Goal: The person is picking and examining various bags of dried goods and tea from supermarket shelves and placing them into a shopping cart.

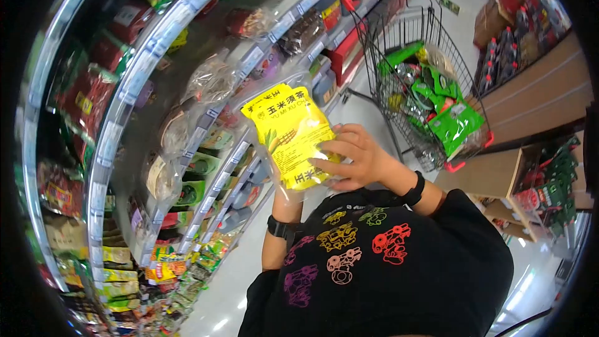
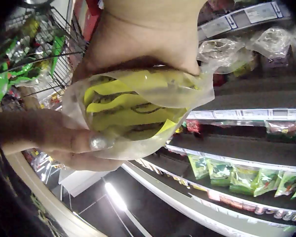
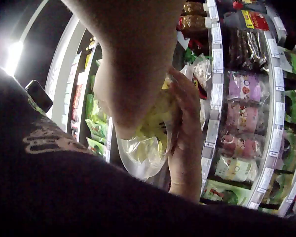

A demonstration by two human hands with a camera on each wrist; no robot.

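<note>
A clear plastic bag [image 1: 274, 175] with several yellow corn-printed packets [image 1: 293, 131] inside is held up in front of the torso. In the head view my left hand is hidden behind it; the left wrist view shows that hand [image 2: 143, 44] gripping the bag [image 2: 192, 96]. On the right wrist view's far side of the bag, my left fingers [image 3: 185, 111] lie along it. My right hand [image 1: 355, 159] holds the bag's right edge, its fingers spread over the printed front. From the left wrist, the right hand [image 2: 54, 140] shows a shiny nail against the plastic.
Shelves [image 1: 109, 143] of bagged goods run along the left. A wire shopping cart [image 1: 368, 43] with green packages [image 1: 458, 125] in it stands ahead to the right. Beyond it are stacked bottles [image 1: 499, 56], and a wooden display [image 1: 490, 190] stands at the right.
</note>
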